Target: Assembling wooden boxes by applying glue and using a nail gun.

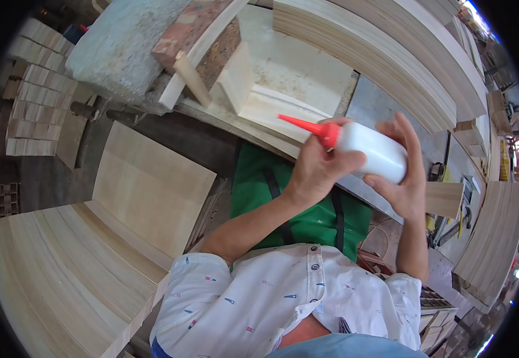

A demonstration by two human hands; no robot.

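Observation:
A white squeeze bottle [374, 150] with a red pointed nozzle cap is held up in front of my chest, tilted, its tip toward the upper left. My left hand [316, 173] is closed round the neck end, just below the cap, with the thumb along the bottle's side. At the base end my right hand [411, 182] curves round the bottle, thumb on the near side and fingers on the far side. Beneath the bottle lies the workbench, where a pale wooden board [277, 110] rests beside a short upright wood piece [235, 77].
Long stacked boards [367, 53] line the bench's far right. A brick [191, 30] and a concrete block [116, 51] stand at the upper left. Wide panels [62, 268] are stacked at my left, cut wood pieces [38, 101] farther off. Green cloth [307, 221] covers my lap.

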